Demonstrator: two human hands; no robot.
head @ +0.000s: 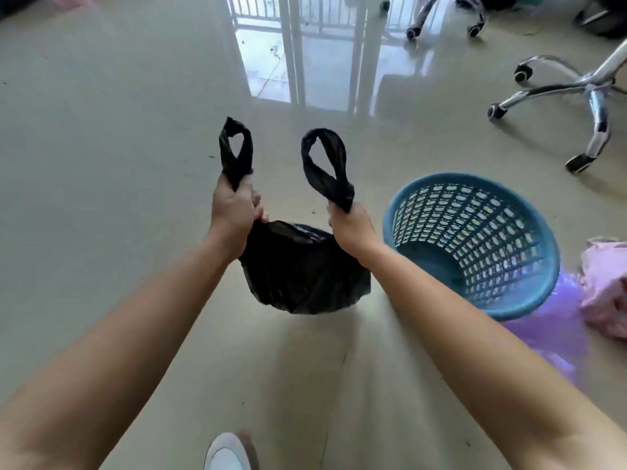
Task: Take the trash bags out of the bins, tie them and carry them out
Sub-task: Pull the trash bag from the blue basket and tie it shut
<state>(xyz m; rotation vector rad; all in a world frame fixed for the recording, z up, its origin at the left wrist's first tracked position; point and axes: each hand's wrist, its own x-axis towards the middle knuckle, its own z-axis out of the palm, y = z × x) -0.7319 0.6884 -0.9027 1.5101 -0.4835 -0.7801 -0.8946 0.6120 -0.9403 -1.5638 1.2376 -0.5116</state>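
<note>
A full black trash bag [302, 269] hangs over the floor between my arms. My left hand [234, 212] grips its left handle, whose loop sticks up above my fist. In the same way my right hand [351, 228] grips the right handle, loop upward. The two handles are held apart and untied. A blue plastic mesh bin [475, 242] stands to the right of the bag, tilted toward me, with no bag in it.
A purple bag [556, 320] lies flat beside the bin, with a pink bundle [607, 286] at the right edge. Two chrome office-chair bases [576, 86] stand at the back right. A glass balcony door [298, 45] is ahead. My shoe [225, 452] shows at the bottom.
</note>
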